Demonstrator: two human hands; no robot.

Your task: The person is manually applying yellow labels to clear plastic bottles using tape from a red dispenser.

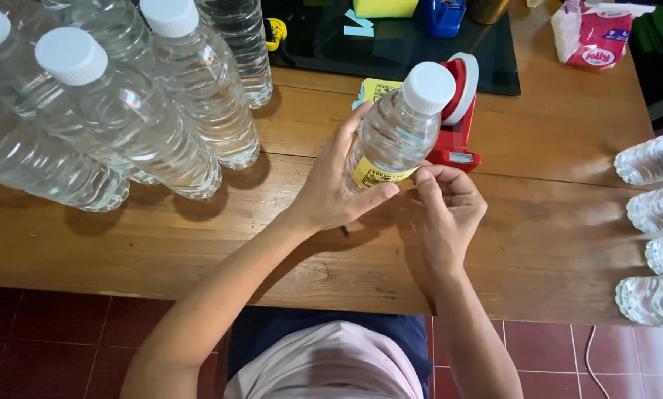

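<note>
A clear plastic water bottle [398, 129] with a white cap stands tilted above the wooden table [553, 222]. My left hand [330, 188] wraps around its lower part. A yellow paper label [372, 176] lies against the bottle's lower side. My right hand [446, 207] pinches the label's right edge with fingertips against the bottle. Behind the bottle stands a red tape dispenser [461, 111] with a white tape roll.
Several clear capped bottles [124, 111] stand at the table's left. More bottles [653, 222] lie on their sides at the right edge. Yellow label sheets [376, 89], a black mat [420, 52], a yellow sponge, a blue item and a tissue pack [594, 33] sit at the back.
</note>
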